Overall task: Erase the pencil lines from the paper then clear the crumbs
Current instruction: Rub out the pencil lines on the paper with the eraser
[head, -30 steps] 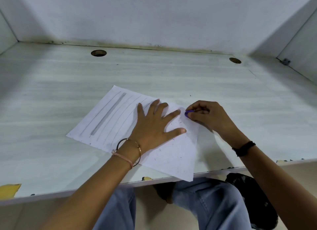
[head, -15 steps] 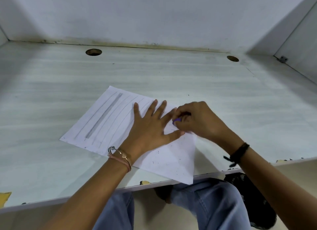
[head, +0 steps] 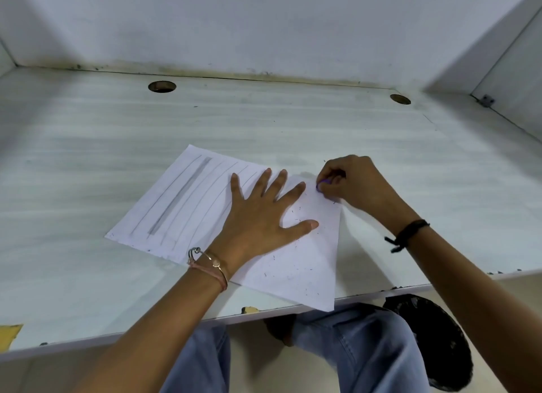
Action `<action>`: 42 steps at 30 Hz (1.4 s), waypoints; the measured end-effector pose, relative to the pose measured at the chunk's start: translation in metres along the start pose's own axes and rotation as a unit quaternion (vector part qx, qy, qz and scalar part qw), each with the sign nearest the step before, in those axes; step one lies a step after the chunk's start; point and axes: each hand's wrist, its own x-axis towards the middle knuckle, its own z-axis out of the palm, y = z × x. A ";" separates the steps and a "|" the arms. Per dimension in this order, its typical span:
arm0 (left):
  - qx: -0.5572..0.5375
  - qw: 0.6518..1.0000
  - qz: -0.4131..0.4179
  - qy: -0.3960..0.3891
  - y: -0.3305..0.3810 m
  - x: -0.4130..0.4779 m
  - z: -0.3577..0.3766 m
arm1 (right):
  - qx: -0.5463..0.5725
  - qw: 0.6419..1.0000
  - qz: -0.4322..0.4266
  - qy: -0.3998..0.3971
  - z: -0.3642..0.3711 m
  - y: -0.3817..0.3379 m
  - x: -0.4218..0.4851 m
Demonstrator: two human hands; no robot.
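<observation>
Paper (head: 193,204) pencil-lined at left, crumb-flecked at right; left hand (head: 261,216) spread flat on it; right hand (head: 352,184) pinching purple eraser (head: 322,183)

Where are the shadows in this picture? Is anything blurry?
Head view: a soft shadow falls on the desk right of the paper, near the right hand; the far right corner is dim; the pencil lines look sharp, with no glare.

My left hand (head: 264,216) lies flat with spread fingers on the paper (head: 205,204) on the counter (head: 88,157); my right hand (head: 352,184) pinches a purple eraser (head: 322,184) at its far edge, crumbs (head: 293,263) scattered near.
</observation>
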 end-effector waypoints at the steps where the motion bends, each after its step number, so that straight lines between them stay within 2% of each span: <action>1: -0.001 1.000 0.000 0.004 0.000 0.000 0.000 | 0.000 1.000 0.017 0.004 -0.004 0.005 0.007; 4: -0.002 1.000 0.000 0.003 0.000 0.000 -0.001 | 0.013 1.000 0.011 -0.007 -0.008 0.003 0.009; 8: 0.018 1.000 0.002 0.004 0.002 0.000 -0.001 | 0.047 0.996 -0.030 -0.065 0.008 -0.014 -0.014; 13: 0.004 1.000 0.000 0.000 0.000 0.000 0.000 | 0.016 0.999 0.027 0.028 -0.004 0.015 0.011; 16: -0.001 1.000 0.000 0.001 0.000 0.000 0.000 | 0.024 1.000 0.014 0.015 -0.006 0.009 0.010; 20: 0.004 1.000 -0.002 0.002 0.001 0.000 0.000 | 0.054 0.996 -0.032 -0.057 0.009 -0.007 -0.012; 24: 0.005 1.000 -0.001 -0.002 0.000 0.000 0.000 | 0.033 0.999 0.016 0.017 0.002 0.012 0.011; 26: 0.000 1.000 -0.002 -0.001 0.000 0.000 -0.001 | 0.014 0.999 0.025 0.029 -0.002 0.015 0.020; 28: -0.001 1.000 -0.002 0.001 0.000 0.000 -0.001 | 0.020 0.999 0.008 0.023 0.000 0.006 0.013; 32: 0.012 1.000 -0.006 -0.002 0.001 0.002 0.000 | 0.066 0.996 -0.034 -0.058 0.016 -0.011 -0.017; 37: -0.001 1.000 0.001 0.004 -0.001 0.001 0.001 | 0.042 0.998 0.032 0.026 0.001 0.017 0.010; 40: -0.004 1.000 0.002 0.005 -0.001 0.001 0.001 | 0.043 0.998 0.033 0.027 -0.002 0.013 0.012; 42: -0.004 1.000 -0.005 0.008 0.000 0.001 0.000 | 0.068 0.998 0.010 -0.001 0.004 -0.002 -0.001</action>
